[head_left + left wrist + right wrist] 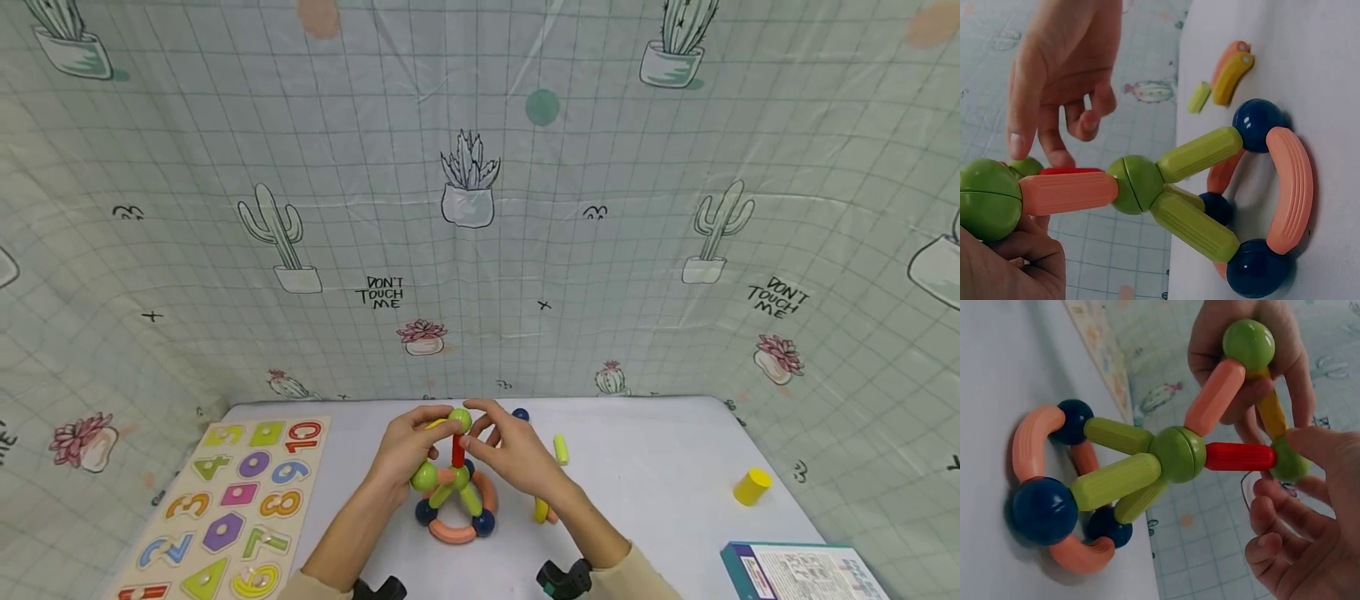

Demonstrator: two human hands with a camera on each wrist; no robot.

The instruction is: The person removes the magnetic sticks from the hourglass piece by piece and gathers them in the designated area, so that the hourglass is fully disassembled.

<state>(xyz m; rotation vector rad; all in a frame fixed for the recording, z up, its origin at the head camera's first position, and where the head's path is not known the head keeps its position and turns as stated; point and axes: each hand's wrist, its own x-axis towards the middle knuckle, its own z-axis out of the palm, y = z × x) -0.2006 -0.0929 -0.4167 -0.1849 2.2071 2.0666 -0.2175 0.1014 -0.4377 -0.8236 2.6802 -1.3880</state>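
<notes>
A magnetic stick-and-ball structure stands between my hands. Its ring of salmon curved sticks (1027, 447) and dark blue balls (1044, 510) lies on the table. Light green sticks (1116, 481) slope up from it to a middle green ball (1177, 454). From there a salmon stick (1069, 194) and a red stick (1240, 456) reach two more green balls, joined by a yellow stick (1271, 412). My left hand (401, 450) grips the yellow stick close to its green ball (1249, 345). With thumb and fingers, my right hand (521, 454) pinches the top green ball (460, 419) above the red stick.
Right of the structure lie a loose yellow curved stick (541, 510), a light green stick (561, 450) and a blue ball (521, 414). A number puzzle board (247, 492) is at left. Farther right are a yellow cylinder (752, 487) and a box (810, 571).
</notes>
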